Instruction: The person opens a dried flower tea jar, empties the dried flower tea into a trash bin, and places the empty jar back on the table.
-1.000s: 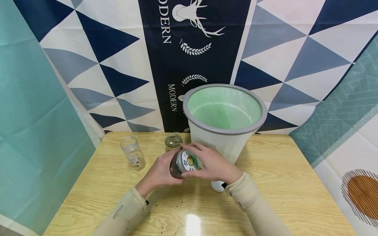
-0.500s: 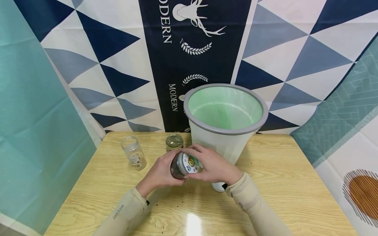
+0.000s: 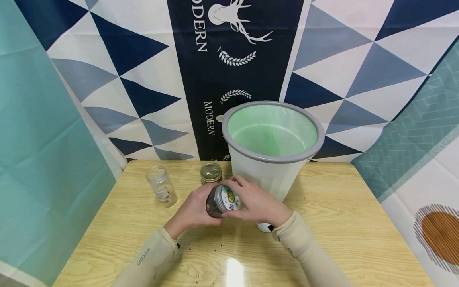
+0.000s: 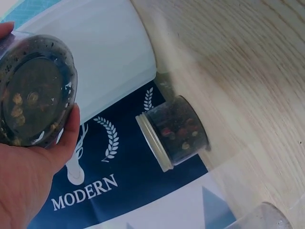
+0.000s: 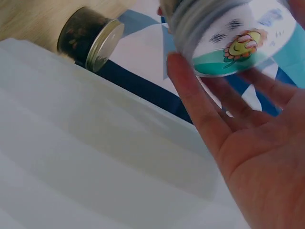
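A clear jar [image 3: 213, 203] with dark, mixed dried contents is held tilted above the table, its printed lid [image 3: 230, 198] facing right. My left hand [image 3: 196, 208] grips the body of the jar from the left. In the left wrist view the jar's base [image 4: 35, 95] faces the camera, with the thumb and fingers partly hidden. My right hand [image 3: 257, 202] holds the lid by its edge, fingers and thumb spread around the rim. A cartoon flower shows on the lid [image 5: 267, 47] in the right wrist view; the lid is still on the jar.
Behind the hands stands a gold-lidded jar [image 3: 210, 172] with dark contents. A clear, lidless jar [image 3: 162, 189] is at the left. A tall white bin [image 3: 267, 171] stands at the back right. Dark crumbs dot the wooden table [image 3: 333, 223]. A white round object [image 3: 263, 227] shows under the right wrist.
The lid's picture has turned counterclockwise, as seen in the head view, and the right fingers have shifted slightly around the rim. The left hand and the jar have stayed almost in place.
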Available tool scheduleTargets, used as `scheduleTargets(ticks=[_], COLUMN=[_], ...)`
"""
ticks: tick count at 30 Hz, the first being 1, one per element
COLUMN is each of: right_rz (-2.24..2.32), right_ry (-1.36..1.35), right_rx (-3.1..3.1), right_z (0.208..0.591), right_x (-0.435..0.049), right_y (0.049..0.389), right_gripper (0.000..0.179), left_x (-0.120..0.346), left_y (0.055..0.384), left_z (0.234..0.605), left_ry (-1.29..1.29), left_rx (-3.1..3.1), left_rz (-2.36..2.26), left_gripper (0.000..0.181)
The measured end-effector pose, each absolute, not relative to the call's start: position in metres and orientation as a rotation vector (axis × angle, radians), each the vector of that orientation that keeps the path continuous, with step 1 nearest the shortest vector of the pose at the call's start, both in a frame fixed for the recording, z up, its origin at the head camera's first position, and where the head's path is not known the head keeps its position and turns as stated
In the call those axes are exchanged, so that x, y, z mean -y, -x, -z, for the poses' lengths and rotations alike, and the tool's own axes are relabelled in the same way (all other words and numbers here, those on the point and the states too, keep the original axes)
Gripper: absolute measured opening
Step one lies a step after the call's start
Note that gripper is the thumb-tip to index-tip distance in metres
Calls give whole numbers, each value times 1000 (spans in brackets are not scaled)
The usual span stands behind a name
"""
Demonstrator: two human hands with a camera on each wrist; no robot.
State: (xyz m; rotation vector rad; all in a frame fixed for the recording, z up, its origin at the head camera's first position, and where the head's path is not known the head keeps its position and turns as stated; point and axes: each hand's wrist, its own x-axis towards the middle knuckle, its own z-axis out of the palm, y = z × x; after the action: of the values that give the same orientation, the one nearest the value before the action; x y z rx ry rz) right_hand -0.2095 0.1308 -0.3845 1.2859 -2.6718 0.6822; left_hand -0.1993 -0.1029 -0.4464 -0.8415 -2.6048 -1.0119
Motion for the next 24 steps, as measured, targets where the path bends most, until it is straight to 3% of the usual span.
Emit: scheduleTargets(ticks=[5, 10, 17, 24], right_rz=[-672, -655, -748, -786], right_ry=[-1249, -1121, -1313, -1342], right_rx=[2651, 2768, 2707, 2640], right_z=[383, 385, 385, 385], right_x=[-131, -125, -126, -133], right_y=[209, 208, 209, 209], right_gripper=[87, 87, 83, 81], left_x=[103, 103, 106, 106], left_y=[200, 200, 200, 200], left_z=[444, 442, 444, 445], left_ry=[837, 843, 811, 806], left_rx=[2588, 2583, 2606, 2612], left_rz=[1020, 1026, 1031, 1067], left_gripper=[95, 94, 96, 94])
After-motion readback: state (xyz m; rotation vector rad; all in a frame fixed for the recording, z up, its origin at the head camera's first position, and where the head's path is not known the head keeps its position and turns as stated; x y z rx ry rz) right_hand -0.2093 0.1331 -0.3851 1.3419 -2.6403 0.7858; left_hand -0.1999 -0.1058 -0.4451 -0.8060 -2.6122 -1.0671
